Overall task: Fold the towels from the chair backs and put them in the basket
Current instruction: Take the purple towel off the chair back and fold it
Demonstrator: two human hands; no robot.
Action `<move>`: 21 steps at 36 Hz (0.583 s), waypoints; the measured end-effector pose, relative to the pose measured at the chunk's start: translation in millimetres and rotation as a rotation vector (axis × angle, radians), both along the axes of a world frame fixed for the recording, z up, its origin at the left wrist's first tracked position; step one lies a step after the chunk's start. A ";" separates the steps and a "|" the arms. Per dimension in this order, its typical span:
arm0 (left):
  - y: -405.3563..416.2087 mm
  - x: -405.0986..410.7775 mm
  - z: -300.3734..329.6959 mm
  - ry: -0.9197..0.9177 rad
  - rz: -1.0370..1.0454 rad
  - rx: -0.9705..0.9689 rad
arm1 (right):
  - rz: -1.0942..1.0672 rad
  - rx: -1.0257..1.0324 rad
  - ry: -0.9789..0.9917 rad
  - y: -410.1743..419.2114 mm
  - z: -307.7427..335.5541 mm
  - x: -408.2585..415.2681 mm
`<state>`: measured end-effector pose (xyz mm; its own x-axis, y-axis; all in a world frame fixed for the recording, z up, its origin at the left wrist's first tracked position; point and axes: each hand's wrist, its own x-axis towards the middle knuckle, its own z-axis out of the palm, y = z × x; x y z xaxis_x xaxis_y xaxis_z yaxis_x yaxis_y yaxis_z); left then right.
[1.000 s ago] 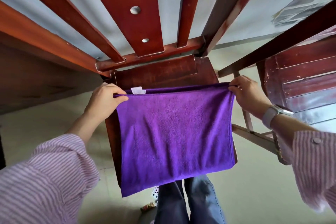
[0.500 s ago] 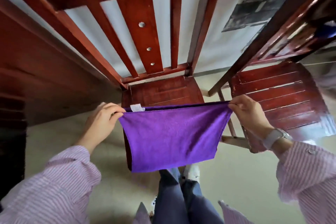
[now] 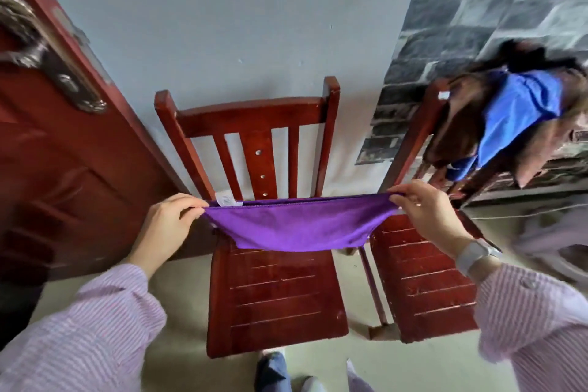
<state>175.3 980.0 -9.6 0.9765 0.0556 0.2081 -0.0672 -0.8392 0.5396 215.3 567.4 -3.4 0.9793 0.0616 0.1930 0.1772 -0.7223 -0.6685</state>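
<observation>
- Your left hand [image 3: 165,226] is pinched closed on one top corner of the purple towel [image 3: 299,226], thumb over the hem; your right hand [image 3: 426,216] is pinched closed on the opposite top corner.
- The towel hangs between your two hands, stretched taut along its upper edge, out in front of the empty chair [image 3: 254,143] and above its seat.
- Compared with a second ago, the visible drop of cloth below your hands is much shorter: then a long panel hung down, now only a shallow curved band shows. Your view has also tipped up, so the whole chair back and the wall behind it are in sight.
- I judge that the towel is already doubled and you are squaring it before the next fold; it is not yet ready for the basket, which is out of view.
- The towel's long axis runs straight from your left hand to your right hand, level, with the doubled hem edge on top and the slack belly sagging toward you below.
- Its white label [image 3: 224,200] sits on the top edge just beside your left fingertips.
- Beyond your right hand, the second chair [image 3: 416,277] carries a brown towel [image 3: 458,124] and a blue towel [image 3: 521,111] draped over its back, awaiting folding.
</observation>
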 end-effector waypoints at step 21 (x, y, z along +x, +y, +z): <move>-3.2 18.3 89.0 -0.067 -0.034 -0.041 | 0.065 -0.144 -0.341 -7.9 67.8 21.5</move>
